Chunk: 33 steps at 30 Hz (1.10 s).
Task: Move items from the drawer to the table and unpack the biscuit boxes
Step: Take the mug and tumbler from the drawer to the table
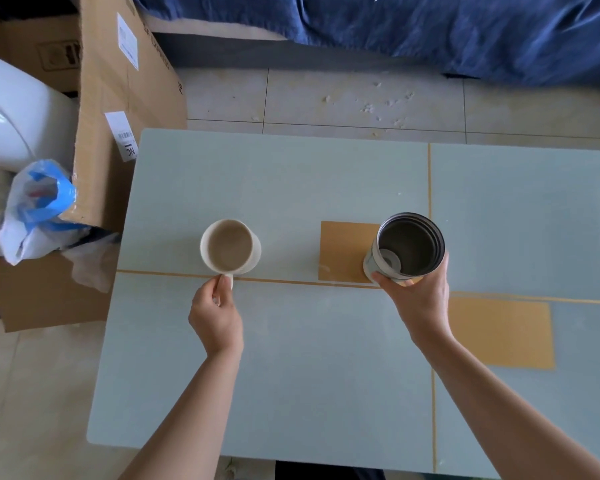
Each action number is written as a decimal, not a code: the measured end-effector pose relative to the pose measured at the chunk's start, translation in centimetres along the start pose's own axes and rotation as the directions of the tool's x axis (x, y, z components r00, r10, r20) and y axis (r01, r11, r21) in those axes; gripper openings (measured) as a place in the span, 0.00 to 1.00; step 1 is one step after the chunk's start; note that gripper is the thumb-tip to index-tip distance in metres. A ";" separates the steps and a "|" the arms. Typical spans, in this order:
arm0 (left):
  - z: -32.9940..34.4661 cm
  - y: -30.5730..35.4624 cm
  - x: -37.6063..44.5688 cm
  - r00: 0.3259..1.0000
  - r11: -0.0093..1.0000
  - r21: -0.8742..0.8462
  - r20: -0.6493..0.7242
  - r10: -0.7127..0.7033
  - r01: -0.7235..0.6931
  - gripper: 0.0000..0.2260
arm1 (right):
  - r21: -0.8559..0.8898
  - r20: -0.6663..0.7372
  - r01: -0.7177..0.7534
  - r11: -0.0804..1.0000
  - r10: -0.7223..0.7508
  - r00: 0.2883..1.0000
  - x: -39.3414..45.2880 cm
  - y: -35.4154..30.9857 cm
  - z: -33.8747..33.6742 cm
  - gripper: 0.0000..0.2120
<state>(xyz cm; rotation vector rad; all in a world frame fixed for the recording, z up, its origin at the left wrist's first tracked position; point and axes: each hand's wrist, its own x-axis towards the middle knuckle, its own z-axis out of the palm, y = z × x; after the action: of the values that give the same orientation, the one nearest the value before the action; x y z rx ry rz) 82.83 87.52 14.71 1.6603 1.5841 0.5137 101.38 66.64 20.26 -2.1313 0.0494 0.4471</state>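
A: Where do the two drawer items stand?

B: The cream mug (230, 247) sits upright at about nine o'clock from the middle of the tabletop (291, 358). The left hand (216, 317) pinches its handle between thumb and curled fingers. The open steel canister (406, 247) is at three o'clock from the mug, well apart from it, tilted a little toward the person. Its base sits over the corner of a tan patch (343, 251), and the right hand (420, 294) wraps its near side.

A: So what makes a clean set-down?

B: I'd bring the canister upright first, so its whole base meets the surface, then loosen the fingers. It looks empty and light, so a quick let-go could rock it. The mug seems already down; ease the pinch straight back toward six o'clock without dragging the handle.

A: And the biscuit boxes?

B: None in view. Cardboard boxes (118, 109) and a plastic bag (35, 209) lie off the tabletop at nine to ten o'clock. The drawer isn't visible either.
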 end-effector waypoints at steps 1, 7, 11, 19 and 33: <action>0.0 -0.1 -0.1 0.999 0.998 0.037 0.009 0.040 -0.041 0.12 | 0.001 0.007 -0.006 1.000 0.006 1.000 -0.1 0.1 0.0 0.39; 0.2 -0.6 0.0 0.992 0.984 0.127 0.034 0.123 -0.127 0.12 | 0.017 0.011 -0.055 0.998 0.055 0.998 -0.5 0.9 -0.3 0.38; 0.0 -0.6 -0.6 0.985 0.978 0.131 0.074 0.156 -0.165 0.11 | -0.008 0.028 -0.063 0.998 0.063 0.998 -0.4 1.5 -0.1 0.39; -1.6 0.8 -2.3 0.966 0.958 0.246 0.246 0.083 -0.145 0.22 | -0.148 0.138 -0.042 0.988 0.063 0.988 -0.9 1.8 -1.3 0.31; -9.8 8.6 -9.1 0.860 0.903 0.261 0.475 0.187 -0.340 0.17 | -0.326 0.139 -0.046 0.944 0.095 0.986 -12.8 -3.6 -9.6 0.21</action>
<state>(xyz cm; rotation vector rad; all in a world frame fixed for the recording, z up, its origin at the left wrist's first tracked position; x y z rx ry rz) 79.87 81.76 29.26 2.0971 1.1498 -0.0201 93.01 59.20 32.26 -2.4130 -0.0376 0.7005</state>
